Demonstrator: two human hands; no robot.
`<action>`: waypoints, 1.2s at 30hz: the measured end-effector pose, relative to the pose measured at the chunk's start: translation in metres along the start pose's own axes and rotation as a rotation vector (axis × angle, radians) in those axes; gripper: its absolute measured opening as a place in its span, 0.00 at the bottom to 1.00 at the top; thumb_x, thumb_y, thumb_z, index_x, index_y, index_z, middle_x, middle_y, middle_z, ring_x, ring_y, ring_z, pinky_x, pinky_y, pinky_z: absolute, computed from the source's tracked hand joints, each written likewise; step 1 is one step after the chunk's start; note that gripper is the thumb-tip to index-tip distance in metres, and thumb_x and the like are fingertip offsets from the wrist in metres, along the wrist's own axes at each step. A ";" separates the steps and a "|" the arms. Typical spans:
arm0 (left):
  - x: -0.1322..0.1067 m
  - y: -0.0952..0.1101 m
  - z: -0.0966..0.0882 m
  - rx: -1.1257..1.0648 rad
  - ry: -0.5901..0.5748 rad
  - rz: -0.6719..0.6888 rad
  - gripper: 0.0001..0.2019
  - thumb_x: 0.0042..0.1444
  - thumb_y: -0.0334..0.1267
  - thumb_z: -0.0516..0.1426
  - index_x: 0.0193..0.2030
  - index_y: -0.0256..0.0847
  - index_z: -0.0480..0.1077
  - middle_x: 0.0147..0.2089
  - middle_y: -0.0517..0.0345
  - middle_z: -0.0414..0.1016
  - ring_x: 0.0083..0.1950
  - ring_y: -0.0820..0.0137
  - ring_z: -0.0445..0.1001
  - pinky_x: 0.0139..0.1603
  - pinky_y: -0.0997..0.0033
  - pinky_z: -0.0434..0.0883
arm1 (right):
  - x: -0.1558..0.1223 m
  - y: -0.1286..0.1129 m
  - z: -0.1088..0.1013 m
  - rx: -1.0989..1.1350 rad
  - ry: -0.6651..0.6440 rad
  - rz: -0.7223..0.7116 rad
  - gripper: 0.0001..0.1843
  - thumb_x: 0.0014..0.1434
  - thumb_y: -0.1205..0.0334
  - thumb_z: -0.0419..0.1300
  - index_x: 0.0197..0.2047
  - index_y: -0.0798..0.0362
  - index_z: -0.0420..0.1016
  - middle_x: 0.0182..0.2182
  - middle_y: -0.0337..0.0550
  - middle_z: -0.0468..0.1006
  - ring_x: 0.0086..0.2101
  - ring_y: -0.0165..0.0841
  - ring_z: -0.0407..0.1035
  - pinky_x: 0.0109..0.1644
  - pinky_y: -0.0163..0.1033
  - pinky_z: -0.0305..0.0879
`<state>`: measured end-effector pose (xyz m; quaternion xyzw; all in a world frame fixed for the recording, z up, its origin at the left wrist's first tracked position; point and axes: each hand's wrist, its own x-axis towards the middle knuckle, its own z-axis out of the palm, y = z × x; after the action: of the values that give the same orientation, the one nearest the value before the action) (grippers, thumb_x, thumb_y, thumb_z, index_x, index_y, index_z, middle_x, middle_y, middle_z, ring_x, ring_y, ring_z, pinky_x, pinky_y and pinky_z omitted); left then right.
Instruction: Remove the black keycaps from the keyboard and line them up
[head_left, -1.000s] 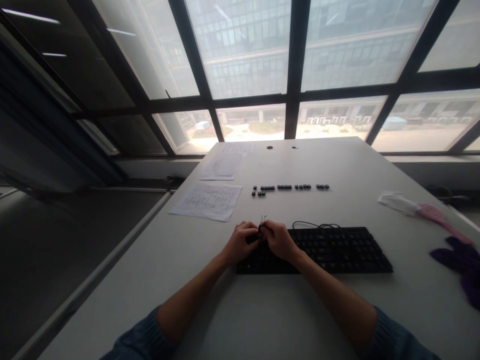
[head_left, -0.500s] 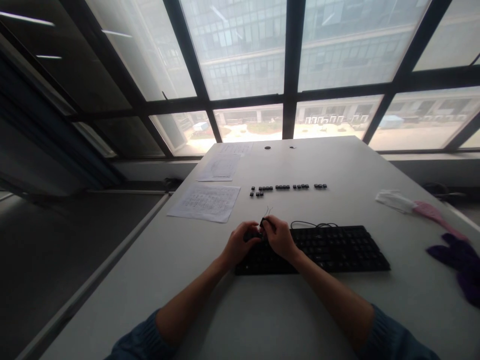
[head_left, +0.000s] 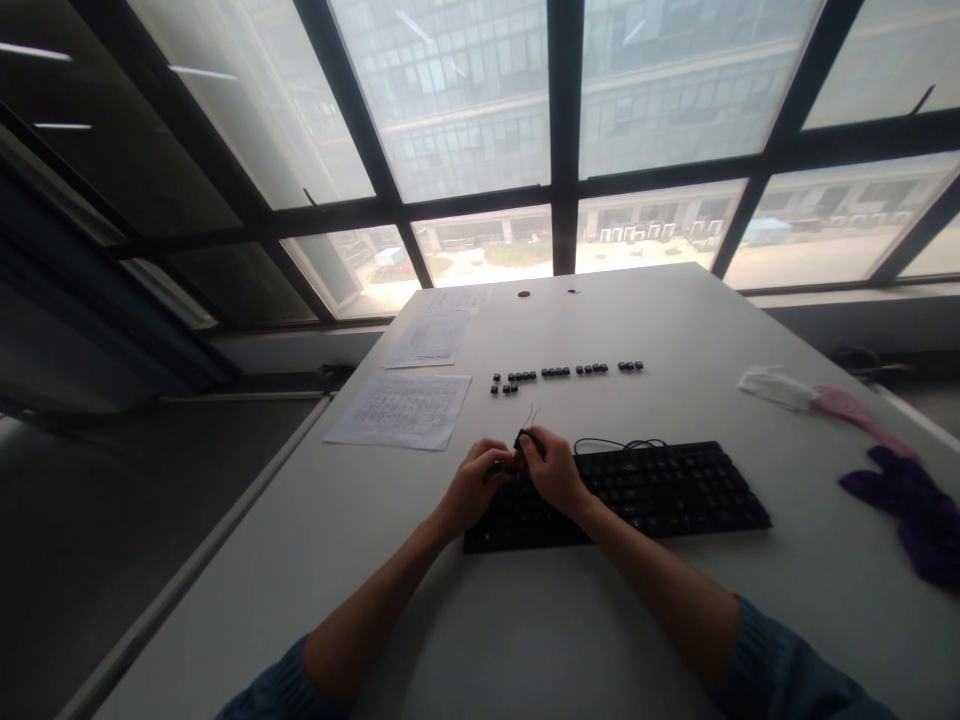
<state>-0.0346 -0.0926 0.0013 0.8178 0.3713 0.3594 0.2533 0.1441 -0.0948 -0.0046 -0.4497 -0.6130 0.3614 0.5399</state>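
A black keyboard (head_left: 660,490) lies on the white table (head_left: 570,620) in front of me, its cable looped behind it. Both hands meet over the keyboard's far left corner. My right hand (head_left: 551,468) is closed in a pinch on a small wire tool (head_left: 529,420), whose thin loops stick up past my fingers. My left hand (head_left: 476,485) is curled with its fingers pressed on the keyboard's left end, touching the right hand. A row of black keycaps (head_left: 566,372) lies further back on the table.
Printed paper sheets (head_left: 401,410) lie at the left, with more sheets (head_left: 431,338) behind them. At the right edge are a white and pink item (head_left: 814,395) and a purple cloth or glove (head_left: 911,510). Large windows stand behind the table.
The view has shifted slightly. My hands stay together at the keyboard's left corner, and the wire tool has tilted a little in my right hand.
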 end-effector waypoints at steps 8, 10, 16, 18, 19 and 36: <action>-0.001 -0.002 0.003 0.004 0.023 -0.022 0.07 0.62 0.30 0.55 0.45 0.43 0.71 0.47 0.53 0.71 0.50 0.66 0.72 0.53 0.64 0.71 | 0.004 0.004 0.001 0.015 -0.031 0.035 0.13 0.68 0.55 0.51 0.34 0.51 0.68 0.23 0.38 0.75 0.24 0.32 0.69 0.30 0.35 0.63; -0.002 -0.003 0.004 0.028 0.030 -0.012 0.08 0.62 0.29 0.55 0.46 0.43 0.70 0.48 0.53 0.70 0.51 0.66 0.71 0.54 0.64 0.71 | 0.004 0.005 0.002 -0.001 -0.032 0.041 0.12 0.68 0.55 0.50 0.36 0.51 0.68 0.23 0.37 0.75 0.24 0.32 0.69 0.30 0.34 0.62; -0.003 -0.004 0.005 0.148 0.064 0.079 0.07 0.64 0.31 0.54 0.47 0.43 0.70 0.49 0.52 0.69 0.52 0.65 0.70 0.55 0.62 0.70 | 0.004 0.002 0.002 0.010 -0.042 0.035 0.11 0.68 0.55 0.50 0.37 0.51 0.66 0.24 0.36 0.75 0.24 0.31 0.69 0.29 0.34 0.61; -0.004 -0.003 0.005 0.186 0.073 0.099 0.07 0.64 0.31 0.55 0.47 0.43 0.70 0.48 0.52 0.69 0.51 0.65 0.70 0.54 0.61 0.71 | 0.005 0.001 0.002 0.053 -0.057 0.046 0.11 0.68 0.54 0.50 0.37 0.51 0.65 0.24 0.36 0.74 0.24 0.31 0.69 0.28 0.33 0.61; -0.004 -0.003 0.005 0.203 0.072 0.108 0.08 0.64 0.31 0.55 0.47 0.44 0.71 0.48 0.52 0.70 0.51 0.64 0.70 0.54 0.61 0.71 | 0.006 0.001 0.001 0.073 -0.061 0.051 0.11 0.67 0.53 0.50 0.36 0.51 0.65 0.23 0.35 0.73 0.24 0.31 0.68 0.28 0.33 0.62; -0.004 0.003 0.001 0.097 0.132 0.089 0.05 0.63 0.36 0.57 0.44 0.44 0.73 0.45 0.53 0.72 0.48 0.65 0.71 0.49 0.63 0.71 | 0.005 0.000 0.001 0.135 -0.007 0.070 0.13 0.68 0.51 0.49 0.37 0.50 0.64 0.22 0.36 0.74 0.19 0.29 0.66 0.25 0.32 0.62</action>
<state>-0.0343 -0.0975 0.0010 0.8195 0.3672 0.4049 0.1722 0.1429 -0.0900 -0.0029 -0.4324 -0.5730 0.4219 0.5539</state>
